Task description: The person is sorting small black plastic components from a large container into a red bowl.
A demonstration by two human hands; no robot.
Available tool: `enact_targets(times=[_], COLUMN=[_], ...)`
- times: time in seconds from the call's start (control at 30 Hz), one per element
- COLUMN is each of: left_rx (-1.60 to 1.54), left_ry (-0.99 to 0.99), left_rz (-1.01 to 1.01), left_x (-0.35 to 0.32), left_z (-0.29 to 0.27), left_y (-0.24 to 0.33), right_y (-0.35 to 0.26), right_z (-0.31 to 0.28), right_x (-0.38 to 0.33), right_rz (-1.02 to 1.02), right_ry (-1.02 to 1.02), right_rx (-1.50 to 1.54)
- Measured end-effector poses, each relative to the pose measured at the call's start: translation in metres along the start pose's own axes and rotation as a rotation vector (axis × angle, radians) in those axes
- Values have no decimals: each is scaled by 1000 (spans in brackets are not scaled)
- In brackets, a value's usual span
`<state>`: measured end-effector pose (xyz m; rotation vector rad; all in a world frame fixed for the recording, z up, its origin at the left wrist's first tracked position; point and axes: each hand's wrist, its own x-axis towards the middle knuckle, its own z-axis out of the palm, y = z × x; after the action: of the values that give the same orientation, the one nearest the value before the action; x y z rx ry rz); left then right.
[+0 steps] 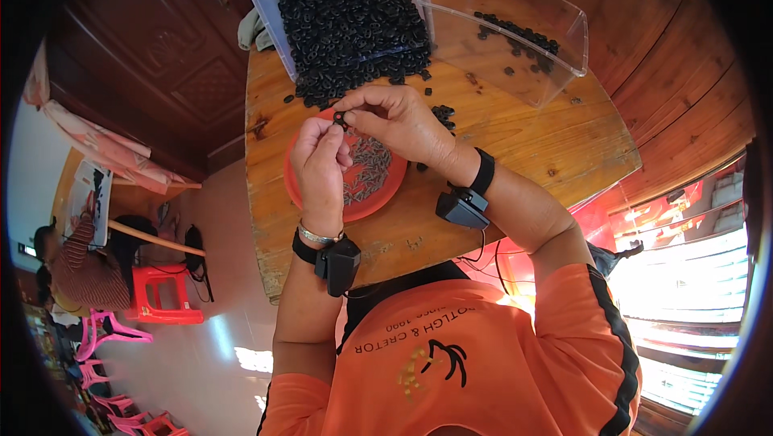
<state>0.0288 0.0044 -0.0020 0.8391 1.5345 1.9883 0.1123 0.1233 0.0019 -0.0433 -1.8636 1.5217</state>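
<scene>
Over an orange-red plate (pixel 393 193), I pinch a small black part with holes (pixel 341 119) between the fingertips of both hands. My left hand (pixel 320 161) comes up from below and grips its lower side by thumb and finger. From the right, my right hand (pixel 403 120) holds the upper side with its thumb and index finger. Many small grey metal pins or screws (pixel 369 169) lie in the plate; they are too small to tell which. Just beyond the hands, a large heap of similar black parts (pixel 350 21) spills from a tipped translucent bin (pixel 263 1) onto the table.
A clear plastic box (pixel 523 29) with some black parts stands at the table's far right. A few black pieces (pixel 443 116) lie loose on the wooden table (pixel 515 146). At far left a person (pixel 88 267) sits at another table, near a red stool (pixel 161 295).
</scene>
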Motion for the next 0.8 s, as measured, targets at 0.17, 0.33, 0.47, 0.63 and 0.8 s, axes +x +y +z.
enact_targets(times=[0.17,0.33,0.47,0.63,0.8], left_rx=[-18,-108,-114,-108,-118], left_ry=[-3,47,46,50,42], left_rz=[18,-22,-27,-35,-48], left_x=[1,0,0,0,0], left_z=[-2,-2,-3,-1,-1], left_y=[-2,-4,-4,-2,-2], right_y=[2,-4,4,1,-3], right_z=[0,0,3,0,2], right_x=[-1,-3,-4,-3,-4], right_rz=[8,59,15,-38,-118], right_ry=[-24,-121,-81,-100,-55], right_rx=[2,-199,-118,-167,-350])
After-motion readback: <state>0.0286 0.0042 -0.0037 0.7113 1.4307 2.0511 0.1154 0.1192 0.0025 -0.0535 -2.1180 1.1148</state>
